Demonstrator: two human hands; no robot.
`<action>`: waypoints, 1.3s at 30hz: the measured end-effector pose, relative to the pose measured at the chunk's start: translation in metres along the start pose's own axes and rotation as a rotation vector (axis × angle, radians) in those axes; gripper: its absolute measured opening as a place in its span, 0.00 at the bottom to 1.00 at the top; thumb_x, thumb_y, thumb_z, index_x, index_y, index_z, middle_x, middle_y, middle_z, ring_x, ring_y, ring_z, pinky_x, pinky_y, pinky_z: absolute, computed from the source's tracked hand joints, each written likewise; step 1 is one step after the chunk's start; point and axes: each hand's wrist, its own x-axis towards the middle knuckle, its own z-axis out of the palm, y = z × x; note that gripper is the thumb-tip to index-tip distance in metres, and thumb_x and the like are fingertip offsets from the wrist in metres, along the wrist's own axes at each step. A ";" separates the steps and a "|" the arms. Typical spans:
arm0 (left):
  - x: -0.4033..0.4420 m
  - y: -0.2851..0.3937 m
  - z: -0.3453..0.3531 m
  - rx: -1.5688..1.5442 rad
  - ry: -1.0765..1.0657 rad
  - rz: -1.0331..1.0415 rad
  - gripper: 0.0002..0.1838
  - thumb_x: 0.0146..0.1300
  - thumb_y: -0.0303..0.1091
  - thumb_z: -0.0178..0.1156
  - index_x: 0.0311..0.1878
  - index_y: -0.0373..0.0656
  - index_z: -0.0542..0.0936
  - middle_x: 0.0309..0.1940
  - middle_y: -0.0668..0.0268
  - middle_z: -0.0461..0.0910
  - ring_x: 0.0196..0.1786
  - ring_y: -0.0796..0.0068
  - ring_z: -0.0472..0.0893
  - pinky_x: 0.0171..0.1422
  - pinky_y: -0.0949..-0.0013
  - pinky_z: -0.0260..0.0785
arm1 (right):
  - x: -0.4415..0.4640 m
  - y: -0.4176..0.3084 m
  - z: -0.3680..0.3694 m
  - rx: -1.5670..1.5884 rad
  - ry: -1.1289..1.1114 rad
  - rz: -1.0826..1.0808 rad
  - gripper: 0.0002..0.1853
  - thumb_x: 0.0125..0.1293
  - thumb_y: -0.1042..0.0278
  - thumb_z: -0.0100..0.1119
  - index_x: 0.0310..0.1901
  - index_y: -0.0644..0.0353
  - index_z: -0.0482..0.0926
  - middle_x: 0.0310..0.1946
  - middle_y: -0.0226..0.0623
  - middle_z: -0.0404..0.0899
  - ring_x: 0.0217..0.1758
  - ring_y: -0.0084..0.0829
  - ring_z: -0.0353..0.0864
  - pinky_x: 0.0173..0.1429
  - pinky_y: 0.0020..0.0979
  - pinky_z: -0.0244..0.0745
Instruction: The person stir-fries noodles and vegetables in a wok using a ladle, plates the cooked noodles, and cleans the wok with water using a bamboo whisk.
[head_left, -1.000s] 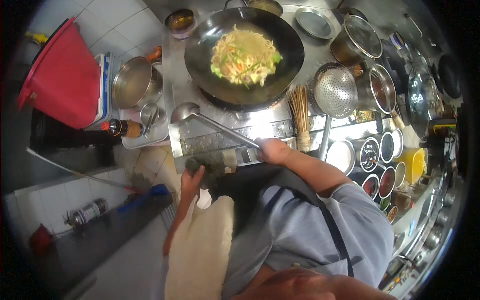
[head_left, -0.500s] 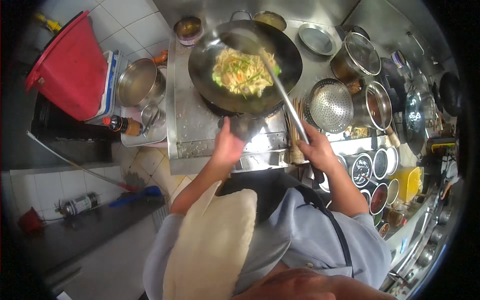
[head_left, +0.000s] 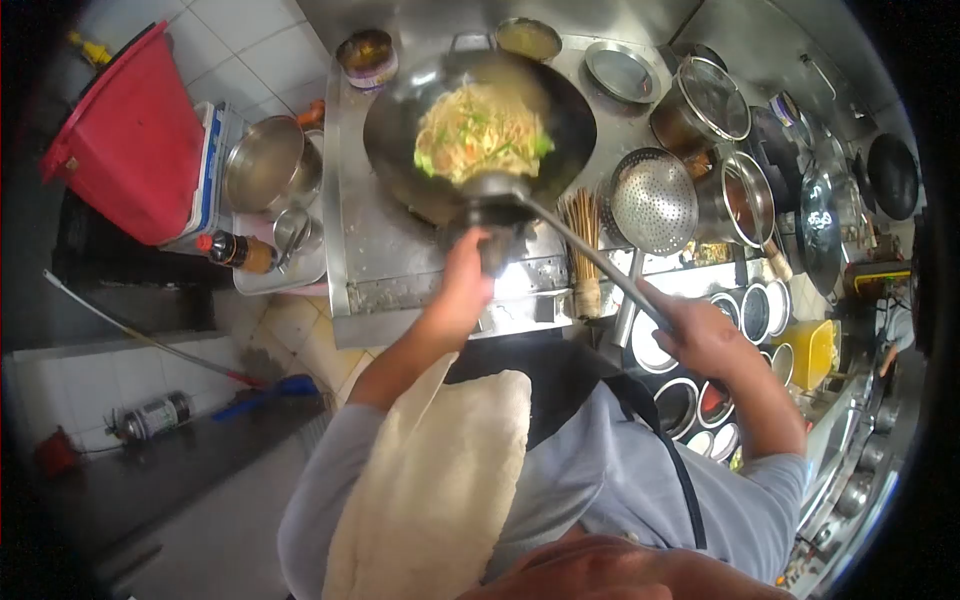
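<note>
A black wok (head_left: 395,150) on the stove holds noodles (head_left: 485,135) with green vegetables. My left hand (head_left: 467,275) is closed round a dark cloth (head_left: 500,243) at the wok's near edge. My right hand (head_left: 695,330) grips the handle of a long metal ladle (head_left: 590,250), whose bowl lies at the near side of the noodles. Just right of the ladle's shaft, a bamboo brush (head_left: 585,285) stands beside a perforated strainer (head_left: 655,205).
Metal pots (head_left: 700,105) and several seasoning bowls (head_left: 755,312) are at the right. To the left are a red bin (head_left: 130,140), a steel bowl (head_left: 265,165) and a sauce bottle (head_left: 240,250). Part of another person (head_left: 897,330) shows at the far right.
My left hand with the dark cloth has moved up and right to the wok. The ladle swung over the wok, then came down to the noodles' near side as my right hand moved right.
</note>
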 end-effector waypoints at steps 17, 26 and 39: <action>-0.104 -0.022 -0.031 -0.047 0.096 -0.053 0.17 0.68 0.33 0.54 0.53 0.32 0.81 0.49 0.53 0.86 0.51 0.56 0.86 0.61 0.53 0.79 | 0.046 0.011 0.041 0.076 0.218 -0.024 0.41 0.64 0.69 0.61 0.79 0.41 0.59 0.43 0.56 0.85 0.45 0.58 0.85 0.52 0.51 0.80; 0.008 0.015 0.021 -0.162 0.114 -0.009 0.12 0.61 0.29 0.64 0.46 0.35 0.82 0.44 0.58 0.85 0.45 0.62 0.86 0.48 0.59 0.82 | 0.019 -0.002 0.022 0.217 0.191 0.110 0.38 0.64 0.69 0.62 0.77 0.48 0.63 0.46 0.61 0.84 0.52 0.59 0.84 0.57 0.47 0.77; -0.048 0.047 0.041 -0.368 -0.225 -0.157 0.35 0.75 0.54 0.57 0.75 0.41 0.64 0.69 0.57 0.75 0.68 0.54 0.76 0.76 0.47 0.65 | 0.159 0.005 0.025 0.568 0.406 0.240 0.37 0.65 0.65 0.58 0.77 0.56 0.63 0.43 0.56 0.85 0.35 0.45 0.87 0.46 0.41 0.81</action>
